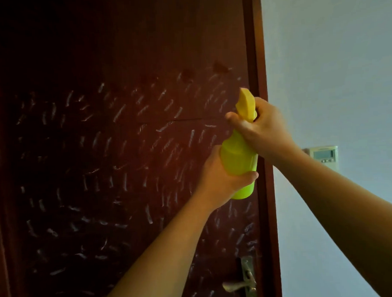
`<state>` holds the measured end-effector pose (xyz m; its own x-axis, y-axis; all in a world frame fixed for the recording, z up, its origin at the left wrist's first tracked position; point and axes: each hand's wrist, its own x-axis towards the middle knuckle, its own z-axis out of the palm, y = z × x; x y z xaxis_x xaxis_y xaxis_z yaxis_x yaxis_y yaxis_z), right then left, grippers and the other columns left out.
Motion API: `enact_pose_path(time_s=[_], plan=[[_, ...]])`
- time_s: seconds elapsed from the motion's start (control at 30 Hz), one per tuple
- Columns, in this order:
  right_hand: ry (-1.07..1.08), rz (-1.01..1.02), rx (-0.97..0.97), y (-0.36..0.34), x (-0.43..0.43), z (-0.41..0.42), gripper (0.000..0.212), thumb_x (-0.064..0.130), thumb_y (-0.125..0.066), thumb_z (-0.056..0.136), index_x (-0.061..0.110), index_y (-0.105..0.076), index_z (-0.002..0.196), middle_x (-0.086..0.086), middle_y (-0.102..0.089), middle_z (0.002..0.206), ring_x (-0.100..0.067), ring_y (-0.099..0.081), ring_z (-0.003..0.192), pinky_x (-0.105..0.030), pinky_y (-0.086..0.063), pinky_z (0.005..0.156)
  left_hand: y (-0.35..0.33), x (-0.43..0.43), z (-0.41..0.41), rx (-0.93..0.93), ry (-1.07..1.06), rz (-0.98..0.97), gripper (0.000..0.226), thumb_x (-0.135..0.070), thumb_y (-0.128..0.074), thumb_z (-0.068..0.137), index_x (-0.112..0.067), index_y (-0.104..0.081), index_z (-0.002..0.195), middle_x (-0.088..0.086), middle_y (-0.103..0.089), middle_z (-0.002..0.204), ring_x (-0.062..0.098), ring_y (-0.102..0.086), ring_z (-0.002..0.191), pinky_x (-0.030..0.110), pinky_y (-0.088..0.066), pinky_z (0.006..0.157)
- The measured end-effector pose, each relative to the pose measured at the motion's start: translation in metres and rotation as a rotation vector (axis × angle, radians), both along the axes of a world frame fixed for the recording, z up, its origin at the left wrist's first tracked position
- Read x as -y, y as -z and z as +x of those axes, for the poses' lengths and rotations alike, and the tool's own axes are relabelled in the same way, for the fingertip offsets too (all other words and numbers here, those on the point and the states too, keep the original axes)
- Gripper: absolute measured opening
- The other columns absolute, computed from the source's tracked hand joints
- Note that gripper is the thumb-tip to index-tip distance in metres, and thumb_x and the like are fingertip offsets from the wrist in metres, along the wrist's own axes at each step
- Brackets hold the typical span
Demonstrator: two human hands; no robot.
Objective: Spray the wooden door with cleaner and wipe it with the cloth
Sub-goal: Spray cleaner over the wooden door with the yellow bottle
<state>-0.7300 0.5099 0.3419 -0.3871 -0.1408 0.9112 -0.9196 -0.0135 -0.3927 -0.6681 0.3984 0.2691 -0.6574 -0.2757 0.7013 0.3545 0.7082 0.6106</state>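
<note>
Both hands (263,127) grip the yellow-green spray bottle (238,160) before the door (122,129).

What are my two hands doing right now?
Left hand: closed around the body of the yellow spray bottle.
Right hand: closed on the bottle's spray head, fingers wrapped at the trigger.

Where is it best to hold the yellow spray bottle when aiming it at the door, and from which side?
Hold the spray bottle at its narrow neck, from the right, as the right hand does: the waist under the head fits a closed fist near the trigger. The left hand can probably steady the wide round body from the left. The door lies ahead.
</note>
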Motion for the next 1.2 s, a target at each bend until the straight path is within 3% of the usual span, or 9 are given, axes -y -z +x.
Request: enact_pose_path(time_s=[0.1, 0.23, 0.37, 0.57, 0.7, 0.77, 0.87, 0.97, 1.2], plan=[[0.020, 0.003, 0.024, 0.011, -0.009, -0.007, 0.048, 0.070, -0.065, 0.068, 0.025, -0.059, 0.086, 0.007, -0.063, 0.078, -0.009, -0.062, 0.072, -0.023, -0.049, 0.059, 0.010, -0.006, -0.007, 0.027, 0.041, 0.007, 0.064, -0.026, -0.089, 0.068, -0.026, -0.047, 0.117, -0.007, -0.058, 0.111, 0.003, -0.057, 0.095, 0.015, -0.042, 0.067], [0.063, 0.062, 0.080, 0.041, -0.015, -0.015, 0.032, 0.056, -0.072, 0.076, 0.028, -0.056, 0.082, 0.009, -0.061, 0.076, -0.007, -0.059, 0.070, -0.024, -0.046, 0.060, 0.041, -0.012, -0.011, 0.088, 0.114, 0.063, 0.063, -0.024, -0.088, 0.069, -0.030, -0.045, 0.114, -0.014, -0.057, 0.105, -0.001, -0.057, 0.093, 0.012, -0.042, 0.068], [0.116, 0.108, 0.117, 0.076, -0.015, -0.019, 0.033, 0.053, -0.072, 0.076, 0.025, -0.056, 0.079, 0.009, -0.058, 0.072, -0.006, -0.056, 0.065, -0.022, -0.042, 0.058, 0.080, -0.016, -0.015, 0.137, 0.175, 0.152, 0.083, -0.046, -0.083, 0.051, -0.029, -0.048, 0.123, -0.005, -0.061, 0.119, 0.010, -0.061, 0.107, 0.028, -0.051, 0.084], [0.104, 0.147, 0.119, 0.093, -0.002, -0.015, 0.041, 0.054, -0.072, 0.077, 0.017, -0.059, 0.084, 0.003, -0.059, 0.074, -0.011, -0.056, 0.067, -0.022, -0.042, 0.057, 0.098, -0.006, -0.011, 0.144, 0.164, 0.175, 0.073, -0.050, -0.081, 0.051, -0.044, -0.047, 0.116, -0.009, -0.063, 0.119, 0.008, -0.061, 0.109, 0.032, -0.053, 0.089], [0.055, 0.181, 0.107, 0.099, 0.020, -0.002, 0.040, 0.056, -0.072, 0.076, 0.019, -0.058, 0.081, 0.006, -0.059, 0.073, -0.010, -0.055, 0.065, -0.020, -0.040, 0.057, 0.108, 0.011, 0.007, 0.154, 0.131, 0.200, 0.068, -0.031, -0.087, 0.061, -0.042, -0.046, 0.114, -0.013, -0.062, 0.113, 0.000, -0.060, 0.103, 0.011, -0.048, 0.078], [0.022, 0.198, 0.106, 0.102, 0.036, 0.010, 0.037, 0.055, -0.073, 0.077, 0.022, -0.057, 0.079, 0.008, -0.059, 0.072, -0.008, -0.055, 0.065, -0.020, -0.040, 0.058, 0.113, 0.023, 0.021, 0.138, 0.087, 0.217, 0.066, -0.034, -0.084, 0.058, -0.043, -0.045, 0.110, -0.016, -0.060, 0.110, -0.006, -0.059, 0.098, 0.006, -0.045, 0.072], [-0.044, 0.220, 0.088, 0.106, 0.068, 0.030, 0.035, 0.053, -0.074, 0.077, 0.022, -0.057, 0.077, 0.008, -0.059, 0.071, -0.005, -0.055, 0.064, -0.017, -0.040, 0.057, 0.119, 0.049, 0.045, 0.124, 0.022, 0.247, 0.072, -0.036, -0.083, 0.054, -0.033, -0.048, 0.116, -0.012, -0.062, 0.111, -0.003, -0.059, 0.099, 0.008, -0.045, 0.074], [-0.105, 0.215, 0.091, 0.106, 0.109, 0.053, 0.031, 0.051, -0.074, 0.077, 0.027, -0.054, 0.074, 0.012, -0.055, 0.067, 0.003, -0.052, 0.062, -0.010, -0.036, 0.055, 0.120, 0.085, 0.073, 0.116, -0.048, 0.241, 0.071, -0.027, -0.091, 0.059, -0.036, -0.046, 0.114, -0.017, -0.060, 0.108, -0.005, -0.058, 0.099, 0.010, -0.044, 0.075], [-0.230, 0.208, 0.094, 0.105, 0.206, 0.118, 0.030, 0.049, -0.076, 0.076, 0.026, -0.056, 0.076, 0.012, -0.056, 0.067, 0.001, -0.053, 0.061, -0.012, -0.038, 0.055, 0.118, 0.180, 0.143, 0.133, -0.230, 0.197, 0.068, -0.027, -0.090, 0.066, -0.031, -0.045, 0.118, -0.011, -0.059, 0.110, 0.002, -0.057, 0.098, 0.016, -0.044, 0.072]])
